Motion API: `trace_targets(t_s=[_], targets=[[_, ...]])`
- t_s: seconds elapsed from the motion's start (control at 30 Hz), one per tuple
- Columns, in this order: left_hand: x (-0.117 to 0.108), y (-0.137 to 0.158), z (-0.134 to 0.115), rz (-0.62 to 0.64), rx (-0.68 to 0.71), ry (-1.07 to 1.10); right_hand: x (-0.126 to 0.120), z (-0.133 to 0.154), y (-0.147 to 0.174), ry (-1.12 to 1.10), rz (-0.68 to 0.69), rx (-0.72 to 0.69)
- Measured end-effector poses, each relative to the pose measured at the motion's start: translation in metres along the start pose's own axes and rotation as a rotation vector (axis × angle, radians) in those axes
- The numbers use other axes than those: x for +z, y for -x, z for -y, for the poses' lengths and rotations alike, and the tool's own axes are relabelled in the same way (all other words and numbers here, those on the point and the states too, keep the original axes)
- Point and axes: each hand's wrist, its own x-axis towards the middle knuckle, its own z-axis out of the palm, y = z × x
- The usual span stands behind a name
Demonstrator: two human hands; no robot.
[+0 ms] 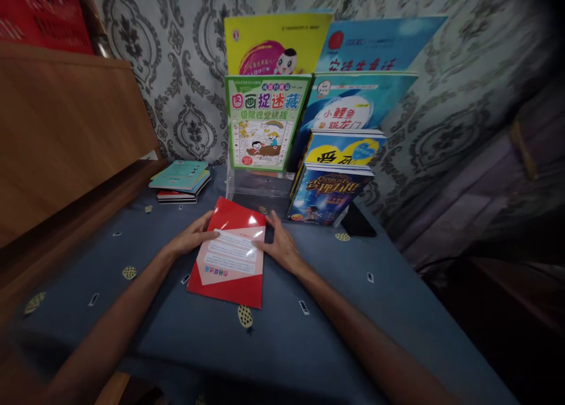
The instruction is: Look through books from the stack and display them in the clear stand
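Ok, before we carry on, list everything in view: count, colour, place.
Red book: 1, red with pale panel, front centre
Book stand: 1, clear, rear centre
Upper-left book: 1 cover, yellow-green, on stand
Lower-left book: 1 cover, green and white, on stand
Right-column books: 4 covers, blue, teal, yellow-and-blue, dark blue, on stand
Book stack: count unclear, teal on top, left rear
Flat object: 1, black, right of stand
Tablecloth: 1, blue with yellow prints, underneath
Wallpaper: grey pattern, behind
Wooden panel: 1, brown, left
Slotted container: 1, red, upper left
Fabric: pale, blurred, right
Left hand: 1, bare, holding red book's left edge
Right hand: 1, bare, holding its right edge
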Motion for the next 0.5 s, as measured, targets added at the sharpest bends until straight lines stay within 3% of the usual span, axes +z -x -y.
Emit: trace_targets(t_s=[0.1,0.23,0.3,0.43,0.5], targets=[[0.002,0.000,-0.006,-0.065,0.103,-0.035,0.002,0.002,0.001,-0.232,-0.028,0.062],[0.006,0.004,-0.017,-0.149,0.258,-0.108,-0.002,0.017,0.004,-0.523,0.356,0.065],[0.008,0.006,-0.024,-0.191,0.354,-0.179,-0.008,0.028,0.005,-0.580,0.413,0.009],[0.005,0.014,-0.041,-0.290,0.506,-0.389,-0.025,0.047,0.007,-0.465,0.187,-0.194],[-0.001,0.020,-0.046,-0.212,0.524,-0.538,-0.031,0.049,0.011,-0.303,0.026,-0.317]])
